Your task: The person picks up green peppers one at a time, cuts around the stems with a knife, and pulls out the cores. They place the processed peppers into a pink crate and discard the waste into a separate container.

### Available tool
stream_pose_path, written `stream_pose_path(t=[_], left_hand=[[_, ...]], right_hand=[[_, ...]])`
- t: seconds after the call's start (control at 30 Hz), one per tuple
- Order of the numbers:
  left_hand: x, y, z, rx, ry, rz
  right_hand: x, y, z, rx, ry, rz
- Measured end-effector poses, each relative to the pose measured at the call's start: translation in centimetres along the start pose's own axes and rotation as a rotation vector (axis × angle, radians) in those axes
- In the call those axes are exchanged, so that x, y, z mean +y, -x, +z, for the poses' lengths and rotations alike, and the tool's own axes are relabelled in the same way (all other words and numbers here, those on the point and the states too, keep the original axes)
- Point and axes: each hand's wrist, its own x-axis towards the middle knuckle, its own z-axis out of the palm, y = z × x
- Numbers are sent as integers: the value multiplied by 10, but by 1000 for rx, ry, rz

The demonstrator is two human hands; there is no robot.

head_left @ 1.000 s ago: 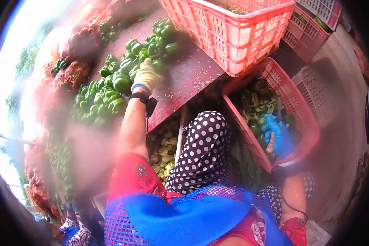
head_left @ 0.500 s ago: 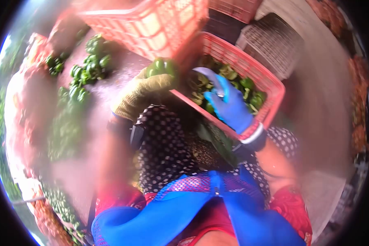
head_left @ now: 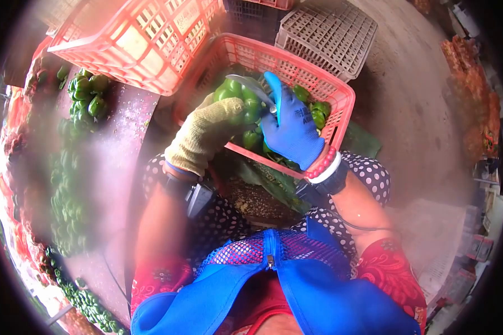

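Left grip (head_left: pixel 204 134) curls wide round a pepper (head_left: pixel 227 91); right grip (head_left: pixel 293 125) (blue-gloved) is clenched on a knife (head_left: pixel 255 86), blade at the pepper.

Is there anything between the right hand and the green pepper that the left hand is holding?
Only the curved knife in the right hand: its blade passes in front of the green pepper in this view; contact is unclear. Nothing else visible stands between that hand and the pepper in the left hand.

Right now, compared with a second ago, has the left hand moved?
Yes: the left hand has moved rightward in view, from over the table to the lower red crate.
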Motion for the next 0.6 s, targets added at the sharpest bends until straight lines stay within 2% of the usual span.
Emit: stream_pose_path(t=[0.1, 0.27, 0.37, 0.5, 0.6], left_hand=[[8, 6, 13, 64, -2, -45], [8, 7, 11, 142, -59, -5], [14, 0, 9, 73, -313, 28], [0, 3, 16, 443, -511, 61], [-4, 3, 13, 469, -586, 100]], right_hand=[[8, -3, 2, 68, 91, -148], [-4, 1, -3, 13, 142, -100], [-5, 3, 2, -32, 216, -86], [1, 3, 14, -6, 219, -127], [-8, 5, 19, 19, 318, -76]])
